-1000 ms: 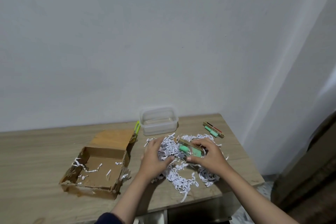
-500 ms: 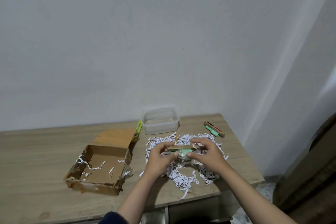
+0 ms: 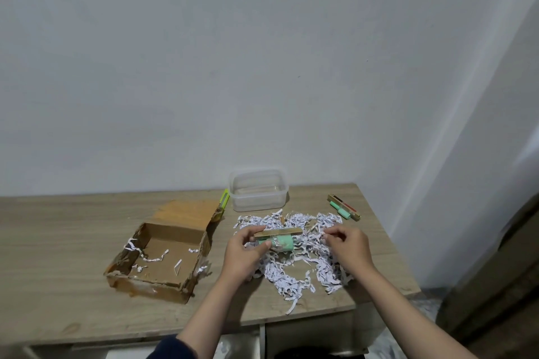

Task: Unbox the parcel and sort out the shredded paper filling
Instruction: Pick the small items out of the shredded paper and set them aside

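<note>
A pile of white shredded paper (image 3: 294, 271) lies on the wooden table, right of the opened cardboard box (image 3: 163, 248). A few shreds remain inside the box. My left hand (image 3: 245, 253) holds a small packaged item (image 3: 280, 237), green with a tan card strip, just above the pile. My right hand (image 3: 347, 245) hovers over the pile's right part with its fingers pinched together at the tips; whether a shred is between them I cannot tell.
An empty clear plastic container (image 3: 258, 194) stands behind the pile near the wall. A yellow-green utility knife (image 3: 223, 202) lies beside the box flap. A second green-and-tan packaged item (image 3: 344, 208) lies at the table's back right. The table's right edge is close.
My right hand has let go of the packaged item and shifted right. The left hand alone now holds the item, turned level above the pile.
</note>
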`<state>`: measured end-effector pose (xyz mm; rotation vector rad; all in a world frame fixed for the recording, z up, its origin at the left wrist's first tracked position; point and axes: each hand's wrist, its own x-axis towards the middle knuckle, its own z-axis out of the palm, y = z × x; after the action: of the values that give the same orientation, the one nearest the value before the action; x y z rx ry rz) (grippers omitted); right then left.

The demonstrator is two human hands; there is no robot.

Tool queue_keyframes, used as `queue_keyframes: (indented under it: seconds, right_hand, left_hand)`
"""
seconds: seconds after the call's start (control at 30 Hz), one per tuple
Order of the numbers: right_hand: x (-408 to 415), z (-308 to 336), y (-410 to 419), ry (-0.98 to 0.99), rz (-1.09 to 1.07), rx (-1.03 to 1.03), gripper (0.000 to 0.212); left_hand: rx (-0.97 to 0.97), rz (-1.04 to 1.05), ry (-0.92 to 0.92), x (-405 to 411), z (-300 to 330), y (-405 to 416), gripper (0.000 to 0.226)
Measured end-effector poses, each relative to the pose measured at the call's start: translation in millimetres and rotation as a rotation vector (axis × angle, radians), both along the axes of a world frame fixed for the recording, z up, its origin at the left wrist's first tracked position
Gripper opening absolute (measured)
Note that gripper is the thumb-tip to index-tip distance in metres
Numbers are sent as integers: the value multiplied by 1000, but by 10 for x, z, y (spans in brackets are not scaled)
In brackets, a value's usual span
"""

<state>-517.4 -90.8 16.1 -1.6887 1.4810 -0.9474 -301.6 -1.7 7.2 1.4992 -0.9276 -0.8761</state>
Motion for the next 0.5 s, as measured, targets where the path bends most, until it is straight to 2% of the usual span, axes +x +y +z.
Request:
queue_keyframes:
  seconds: [0.13,0.2,0.27,0.4,0.5]
  right_hand:
    - [-58,-86,-32,270,7,-14,18]
    - [-57,-78,-18,294,47,-55,25]
    - [3,-8,15,143,152,-33,34]
    - [196,-5,-4,-90,386,265,54]
    - [247,-55,-32,-375,401,502,40]
  left_hand:
    - [6,43,33,10,-8,7,33]
    - [8,45,61,1,-2,1,32]
    - [4,41,83,-16,10,-21,30]
    - [19,2,124,-82,39,-93,27]
    - [24,-7,165,-110,65,-138,29]
